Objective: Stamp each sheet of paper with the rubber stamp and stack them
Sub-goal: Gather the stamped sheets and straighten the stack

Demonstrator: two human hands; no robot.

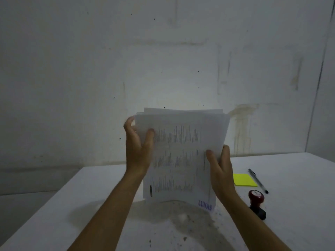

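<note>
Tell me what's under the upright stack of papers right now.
The stack of papers stands edge-down over the white table, gripped by left hand and right hand; only shadowed, speckled tabletop shows beneath. Behind it is hidden.

Views: one only, the head camera; no second view shares the scene.
Position: worn on the person's head, above the near edge of the white worktop [108,187].
Direction: forward and slightly down, toward the wall [90,69] behind the worktop.
Lens: wide-angle; the wall corner at right bows.
Nearness: close; both forearms enter from the bottom edge, and the hands, left [137,147] and right [221,171], sit just below the middle.
Centre of frame: the upright stack of sheets [181,156].
Right margin: rubber stamp [256,201], yellow note pad [243,180] and pen [258,181].
Upper half: bare wall.
Light: dim, picture soft.
</note>
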